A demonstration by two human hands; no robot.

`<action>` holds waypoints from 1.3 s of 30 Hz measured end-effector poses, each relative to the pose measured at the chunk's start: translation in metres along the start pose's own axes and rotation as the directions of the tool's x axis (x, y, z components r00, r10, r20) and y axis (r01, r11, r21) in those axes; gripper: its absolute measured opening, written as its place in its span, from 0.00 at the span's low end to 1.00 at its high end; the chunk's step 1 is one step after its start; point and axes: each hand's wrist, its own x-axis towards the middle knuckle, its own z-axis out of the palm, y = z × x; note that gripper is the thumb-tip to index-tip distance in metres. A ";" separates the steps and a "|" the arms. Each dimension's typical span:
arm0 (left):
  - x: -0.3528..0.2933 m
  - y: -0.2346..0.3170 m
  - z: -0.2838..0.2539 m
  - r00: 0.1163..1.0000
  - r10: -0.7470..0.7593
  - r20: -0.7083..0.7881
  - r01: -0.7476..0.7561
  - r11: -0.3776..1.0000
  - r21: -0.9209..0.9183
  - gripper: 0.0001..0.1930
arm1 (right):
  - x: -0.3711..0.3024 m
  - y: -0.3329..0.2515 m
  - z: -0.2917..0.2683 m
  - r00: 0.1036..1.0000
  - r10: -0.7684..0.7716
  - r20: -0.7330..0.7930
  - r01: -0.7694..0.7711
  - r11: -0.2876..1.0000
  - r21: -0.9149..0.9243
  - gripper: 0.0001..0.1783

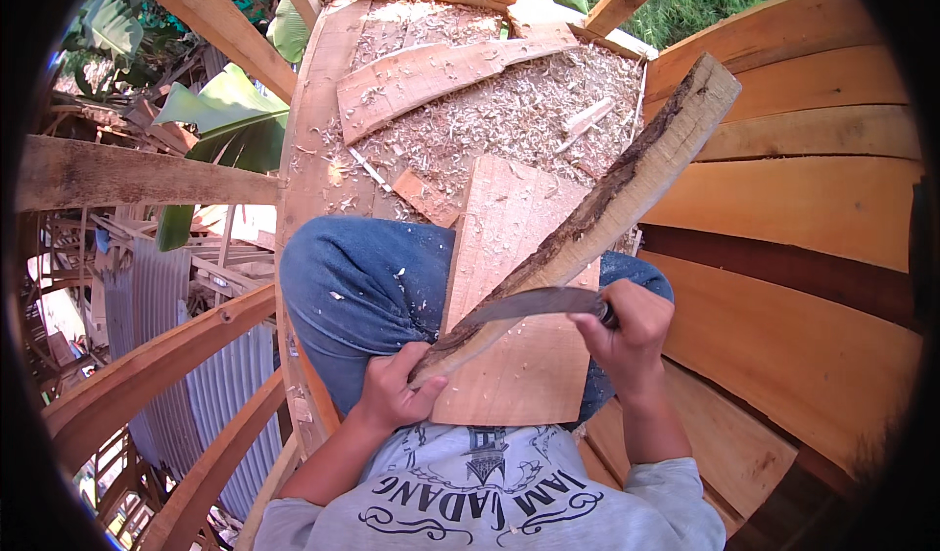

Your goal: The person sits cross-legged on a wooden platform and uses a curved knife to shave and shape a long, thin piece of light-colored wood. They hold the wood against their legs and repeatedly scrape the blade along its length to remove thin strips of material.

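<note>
My left hand (pixel 394 392) is closed round the near end of a long piece of wood (pixel 607 204) with dark bark along one side. The piece slants up to the far right, its far end in the air. In my right hand (pixel 627 331) is the dark handle of a machete (pixel 539 303). Its curved blade lies across the bark-edged piece, not far from my left hand. Under both, a broad pale board (pixel 514 365) rests on my lap between my knees. Where the blade's edge meets the wood is hard to make out.
Shavings (pixel 490 91) cover the plank floor ahead, with a long offcut (pixel 431 81) and a small wood block (pixel 426 197) among them. Stacked boards (pixel 803 199) rise at my right. Wooden rails (pixel 157 365) run along my left, with corrugated metal sheets (pixel 211 404) beyond and below.
</note>
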 end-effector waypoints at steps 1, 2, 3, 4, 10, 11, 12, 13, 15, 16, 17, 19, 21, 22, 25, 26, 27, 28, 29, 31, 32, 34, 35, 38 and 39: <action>-0.001 0.002 -0.001 0.999 -0.035 0.011 0.035 0.999 -0.007 0.19 | 0.009 0.013 -0.006 0.980 0.175 -0.094 -0.167 0.982 0.092 0.26; 0.001 0.004 -0.001 0.998 -0.060 0.031 0.061 0.998 -0.019 0.19 | 0.015 0.020 -0.012 0.918 0.354 -0.180 -0.321 0.928 0.189 0.26; -0.001 0.004 -0.001 0.997 -0.062 0.034 0.063 0.998 -0.018 0.19 | 0.013 0.019 -0.014 0.953 0.266 -0.142 -0.250 0.961 0.122 0.26; -0.002 0.004 -0.002 0.998 -0.056 0.039 0.056 0.998 -0.012 0.19 | 0.010 0.018 -0.016 0.978 0.177 -0.106 -0.171 0.983 0.063 0.26; 0.005 0.007 -0.004 0.999 -0.046 0.029 0.046 0.999 -0.010 0.14 | 0.023 0.016 -0.018 0.954 0.260 -0.153 -0.243 0.963 0.118 0.24; 0.006 0.009 -0.004 0.998 -0.053 0.040 0.053 0.999 -0.004 0.14 | 0.025 0.018 -0.019 0.911 0.367 -0.189 -0.335 0.925 0.180 0.24; 0.004 0.009 -0.003 0.997 -0.068 0.039 0.069 0.998 -0.012 0.14 | 0.021 0.017 -0.018 0.971 0.212 -0.115 -0.205 0.976 0.067 0.24; 0.004 0.008 -0.003 0.996 -0.073 0.044 0.074 0.997 -0.012 0.14 | 0.014 0.014 -0.015 0.998 0.059 -0.036 -0.061 0.998 -0.031 0.24; 0.004 0.007 -0.005 0.996 -0.073 0.043 0.073 0.997 0.001 0.15 | 0.007 0.001 -0.005 0.978 -0.173 0.117 0.184 0.979 -0.091 0.24; 0.002 0.007 -0.003 0.997 -0.076 0.031 0.076 0.997 0.004 0.15 | 0.010 0.002 -0.006 0.984 -0.149 0.097 0.162 0.977 -0.137 0.24; 0.000 0.006 -0.001 0.997 -0.080 0.018 0.080 0.997 0.008 0.15 | 0.015 0.005 -0.008 0.989 -0.126 0.077 0.138 0.973 -0.183 0.24; 0.000 0.006 0.001 0.996 -0.089 0.014 0.089 0.996 0.021 0.15 | 0.014 0.009 -0.002 0.998 -0.031 0.063 0.041 0.985 -0.165 0.25; 0.001 0.005 0.001 0.995 -0.094 0.016 0.093 0.995 0.040 0.16 | 0.003 -0.002 -0.001 0.989 -0.100 0.113 0.113 0.987 -0.115 0.25; 0.001 0.005 0.001 0.997 -0.077 0.020 0.076 0.996 0.040 0.16 | 0.000 -0.007 -0.001 0.981 -0.139 0.135 0.151 0.985 -0.085 0.25; -0.002 0.004 -0.001 0.998 -0.055 0.039 0.053 0.997 0.060 0.15 | 0.005 0.009 -0.005 0.999 0.033 -0.005 -0.034 0.998 -0.061 0.25; -0.001 0.004 0.001 0.998 -0.058 0.040 0.055 0.995 0.080 0.15 | 0.010 0.020 -0.009 0.989 0.129 -0.074 -0.133 0.990 -0.044 0.25; 0.001 0.005 0.003 0.997 -0.061 0.039 0.057 0.993 0.099 0.15 | 0.014 0.025 -0.013 0.964 0.224 -0.142 -0.229 0.973 -0.020 0.25; 0.003 0.003 0.004 0.998 -0.052 0.029 0.049 0.996 0.080 0.15 | 0.014 0.020 -0.009 0.995 0.075 -0.067 -0.078 0.996 -0.049 0.25; 0.003 0.003 0.002 0.998 -0.050 0.026 0.048 0.997 0.061 0.15 | 0.011 0.005 -0.003 0.998 -0.065 0.015 0.066 0.996 -0.063 0.25; 0.003 0.005 0.000 0.998 -0.058 0.020 0.057 0.997 0.049 0.16 | 0.006 0.013 0.006 0.990 -0.140 0.012 0.140 0.986 -0.095 0.26; 0.004 0.008 0.001 0.997 -0.072 0.016 0.071 0.996 0.051 0.17 | 0.008 0.021 0.002 0.998 0.024 -0.052 -0.025 0.999 -0.021 0.26; 0.004 0.008 0.001 0.997 -0.074 0.022 0.072 0.996 0.049 0.17 | 0.010 0.029 -0.002 0.922 0.359 -0.146 -0.337 0.928 0.157 0.27; 0.002 0.004 0.000 0.998 -0.061 0.031 0.060 0.997 0.046 0.16 | 0.005 0.024 -0.003 0.984 0.160 -0.074 -0.159 0.987 0.024 0.26; 0.005 0.007 0.000 0.996 -0.079 0.031 0.078 0.997 0.016 0.14 | 0.006 0.004 0.008 0.982 -0.147 0.118 0.148 0.989 -0.002 0.24; 0.007 0.010 -0.001 0.995 -0.094 0.027 0.094 0.996 0.003 0.14 | 0.012 0.010 0.005 0.997 -0.023 0.070 0.029 0.996 -0.082 0.23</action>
